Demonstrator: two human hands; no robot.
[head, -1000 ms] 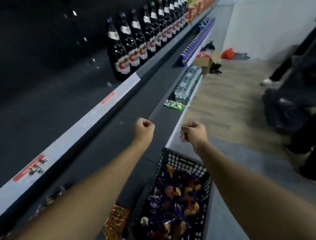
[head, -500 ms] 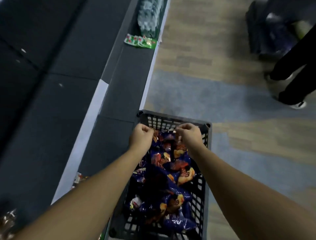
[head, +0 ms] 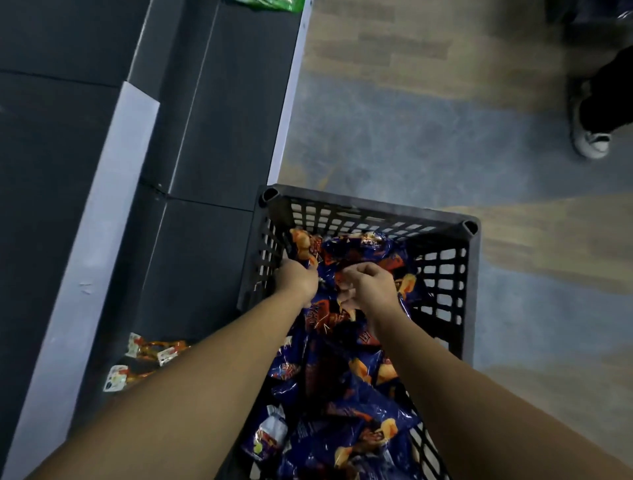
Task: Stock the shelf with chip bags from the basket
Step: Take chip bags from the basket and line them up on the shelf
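A dark grey plastic basket [head: 370, 207] stands on the floor against the shelf, filled with several blue chip bags [head: 346, 407] printed with orange chips. Both of my hands are down inside its far end. My left hand [head: 296, 279] is curled by the basket's left wall, its fingers closed on the edge of a chip bag [head: 303, 245]. My right hand [head: 368, 287] is curled over the middle of the pile and pinches the top of a blue bag [head: 358, 248]. The fingertips of both hands are partly hidden.
The dark shelf board [head: 212, 137] with a pale front strip [head: 287, 102] runs along the left. Orange snack packets [head: 150, 356] lie on it near my left forearm, and green packets [head: 270, 3] lie at the top. A person's shoe [head: 589, 140] stands at right on the floor.
My view has tipped down from the bottle shelf to the basket. Both hands, closed fists held above the shelf, have dropped into the basket and reached the chip bags.
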